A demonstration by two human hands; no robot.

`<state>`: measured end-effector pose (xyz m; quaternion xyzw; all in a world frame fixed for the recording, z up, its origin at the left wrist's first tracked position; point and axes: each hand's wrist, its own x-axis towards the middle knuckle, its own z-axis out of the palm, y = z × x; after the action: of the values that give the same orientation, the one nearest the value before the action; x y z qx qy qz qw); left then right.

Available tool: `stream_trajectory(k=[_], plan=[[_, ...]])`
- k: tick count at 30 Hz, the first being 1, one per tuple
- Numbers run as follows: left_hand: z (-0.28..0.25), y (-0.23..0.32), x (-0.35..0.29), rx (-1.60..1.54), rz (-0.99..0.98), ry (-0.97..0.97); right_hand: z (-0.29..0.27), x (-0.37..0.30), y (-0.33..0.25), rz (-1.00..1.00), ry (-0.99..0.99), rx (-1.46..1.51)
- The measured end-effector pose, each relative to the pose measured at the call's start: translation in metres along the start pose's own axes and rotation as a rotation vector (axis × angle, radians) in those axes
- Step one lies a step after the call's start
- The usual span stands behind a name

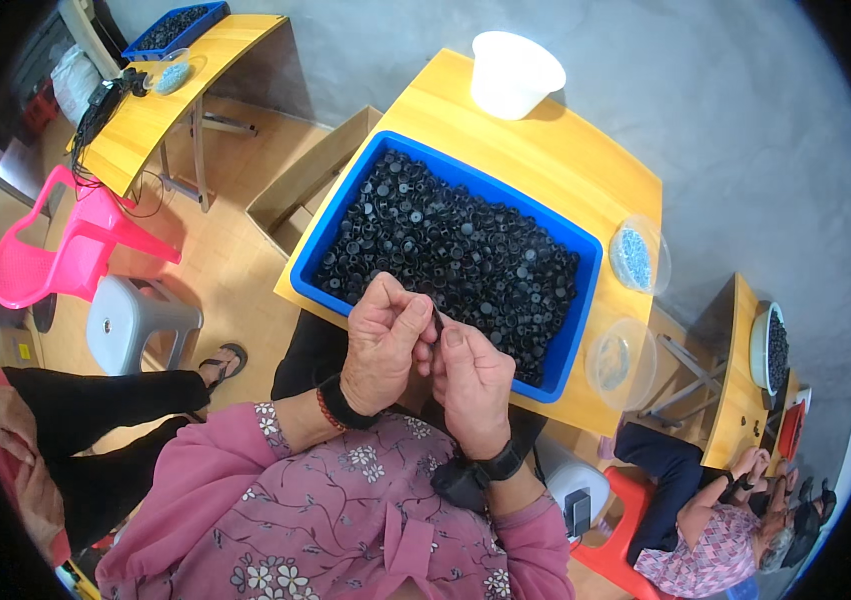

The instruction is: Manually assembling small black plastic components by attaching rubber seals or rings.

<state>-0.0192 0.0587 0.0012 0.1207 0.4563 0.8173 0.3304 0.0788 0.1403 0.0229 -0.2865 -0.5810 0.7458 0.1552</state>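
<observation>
My left hand [386,340] and my right hand [474,385] meet over the near edge of a blue plastic tray [446,365]. A small black plastic part [437,318] shows between their fingertips, mostly covered by the fingers. Both hands are closed in a pinch, thumbs uppermost. The tray is filled with a heap of small round black plastic caps [446,235], several lying with their hollow side up. Dark bands circle both of my wrists.
The tray stands on a yellow wooden table [586,180]. A white bucket [516,75] sits at its far edge. On the right are a clear tub of light-blue bits [632,258] and another clear tub [621,365]. A pink chair [76,240] and grey stool [141,325] stand left; people are on both sides.
</observation>
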Motion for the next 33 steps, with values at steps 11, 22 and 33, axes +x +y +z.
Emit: stream_trajectory(k=[11, 22, 33], plan=[[-0.002, 0.018, 0.007, -0.223, -0.351, -0.016, -0.011, -0.001, -0.005, -0.190, -0.011, -0.301], [0.001, 0.020, 0.005, -0.228, -0.388, -0.041, -0.011, 0.004, -0.003, -0.513, 0.050, -0.567], [0.010, 0.011, 0.000, -0.260, -0.339, 0.022, -0.008, 0.005, 0.011, -0.303, 0.063, -0.331]])
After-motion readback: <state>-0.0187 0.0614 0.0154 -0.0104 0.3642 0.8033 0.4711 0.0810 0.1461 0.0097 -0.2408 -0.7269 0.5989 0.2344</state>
